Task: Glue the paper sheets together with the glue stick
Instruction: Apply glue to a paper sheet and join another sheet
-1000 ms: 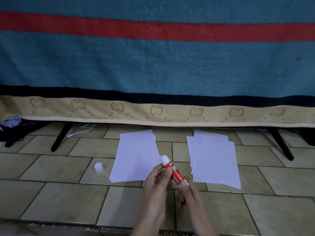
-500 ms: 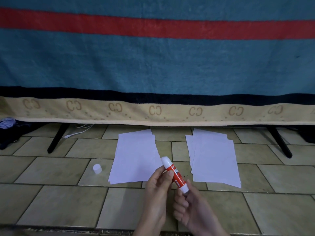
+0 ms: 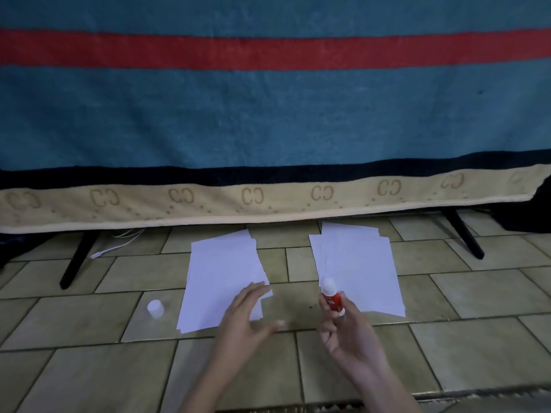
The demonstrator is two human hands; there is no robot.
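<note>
Two stacks of white paper lie on the tiled floor: a left stack (image 3: pixel 222 275) and a right stack (image 3: pixel 359 266). My right hand (image 3: pixel 348 332) holds the uncapped red glue stick (image 3: pixel 331 296) upright, its white tip up, in front of the near left corner of the right stack. My left hand (image 3: pixel 247 317) is spread, fingers straight, over the near right corner of the left stack; whether it touches the paper I cannot tell. The glue stick's white cap (image 3: pixel 155 308) stands on the floor left of the left stack.
A blue, red-striped blanket (image 3: pixel 268 114) with a beige hem hangs behind the sheets over a frame with black legs (image 3: pixel 78 257) (image 3: pixel 463 236). A white cable (image 3: pixel 116 245) lies under it at left. A rug edge (image 3: pixel 387 403) runs along the near side.
My left hand has let go of the glue stick and moved left over the left stack, fingers spread. My right hand now holds the stick alone, further right and upright.
</note>
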